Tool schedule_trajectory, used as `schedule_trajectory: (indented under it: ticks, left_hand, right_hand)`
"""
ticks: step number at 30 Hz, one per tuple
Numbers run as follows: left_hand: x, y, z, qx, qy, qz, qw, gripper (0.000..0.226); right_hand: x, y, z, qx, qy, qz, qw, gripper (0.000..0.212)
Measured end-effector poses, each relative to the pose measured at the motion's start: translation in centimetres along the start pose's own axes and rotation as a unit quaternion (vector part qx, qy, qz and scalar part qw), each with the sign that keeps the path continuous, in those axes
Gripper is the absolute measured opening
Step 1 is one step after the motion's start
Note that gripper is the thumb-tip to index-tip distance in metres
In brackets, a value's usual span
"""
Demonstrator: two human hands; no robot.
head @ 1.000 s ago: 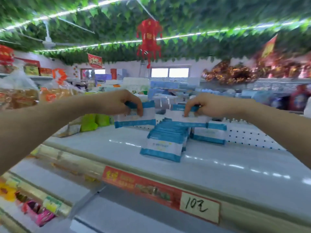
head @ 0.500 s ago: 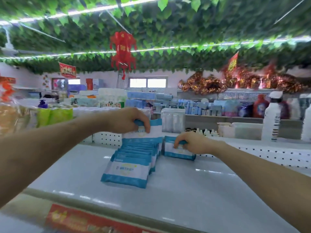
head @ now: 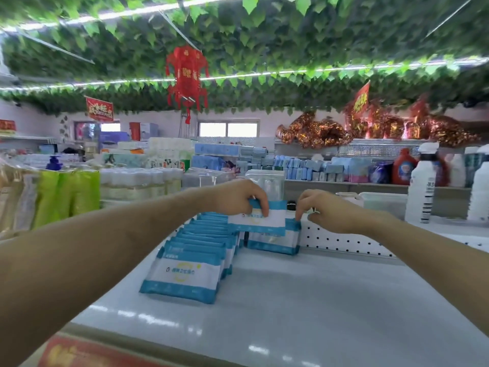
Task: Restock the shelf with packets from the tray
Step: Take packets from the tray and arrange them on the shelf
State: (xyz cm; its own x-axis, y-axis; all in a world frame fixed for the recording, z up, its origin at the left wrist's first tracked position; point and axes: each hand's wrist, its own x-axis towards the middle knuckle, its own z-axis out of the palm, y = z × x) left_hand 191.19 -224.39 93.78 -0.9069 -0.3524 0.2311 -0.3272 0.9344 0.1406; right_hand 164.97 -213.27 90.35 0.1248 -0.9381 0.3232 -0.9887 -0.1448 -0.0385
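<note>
A row of several blue-and-white packets (head: 185, 271) stands front to back on the white shelf (head: 304, 300). My left hand (head: 238, 198) grips the top edge of one such packet (head: 264, 221), held in the air above the back of the row. Behind it a second packet (head: 275, 241) stands upright against the perforated back panel. My right hand (head: 322, 207) is over that standing packet's top right corner, fingertips curled down onto it. No tray is in view.
Green packs (head: 66, 197) and stacked white rolls (head: 137, 184) fill the shelf to the left. White bottles (head: 423, 186) and a clear box (head: 383, 202) stand beyond the back panel on the right. A red price strip (head: 87, 353) runs along the shelf's front edge.
My left hand has carried its packet right, from over the row to in front of the standing packet. My right hand has lifted from that packet's top to its right corner.
</note>
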Motion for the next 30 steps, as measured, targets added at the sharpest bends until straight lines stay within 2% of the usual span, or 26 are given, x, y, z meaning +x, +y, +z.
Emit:
schedule_trajectory:
  ticks: [5, 10, 14, 18, 21, 26, 30]
  left_hand:
    - [3.9, 0.6, 3.8, -0.047, -0.035, 0.021, 0.998, 0.039]
    - [4.9, -0.7, 6.1, -0.027, -0.071, 0.018, 0.997, 0.037]
    - [4.6, -1.4, 6.5, -0.044, -0.073, 0.011, 0.996, 0.034]
    - [4.4, -2.0, 6.9, 0.012, -0.046, 0.016, 0.999, 0.037]
    - [3.4, -2.0, 6.2, 0.038, -0.019, 0.003, 0.999, 0.039]
    - [-2.5, -2.1, 1.7, 0.031, 0.004, -0.022, 0.999, 0.032]
    - [-10.6, -3.1, -1.9, 0.004, 0.048, -0.114, 0.992, 0.019]
  right_hand:
    - [-2.9, 1.7, -1.5, -0.020, 0.000, 0.034, 0.999, 0.037]
    - [-4.6, 3.6, -1.8, -0.040, 0.006, 0.048, 0.998, 0.033]
    - [-5.4, 4.1, -1.7, -0.024, 0.008, 0.052, 0.998, 0.035]
    - [-4.9, 3.7, -1.6, -0.034, 0.011, 0.047, 0.998, 0.031]
    - [-3.8, 2.3, -2.0, -0.029, 0.010, 0.034, 0.999, 0.031]
    - [-0.7, -3.4, -2.7, -0.004, 0.006, -0.040, 0.999, 0.027]
    - [3.5, -11.1, -1.6, 0.025, -0.001, -0.121, 0.992, 0.025]
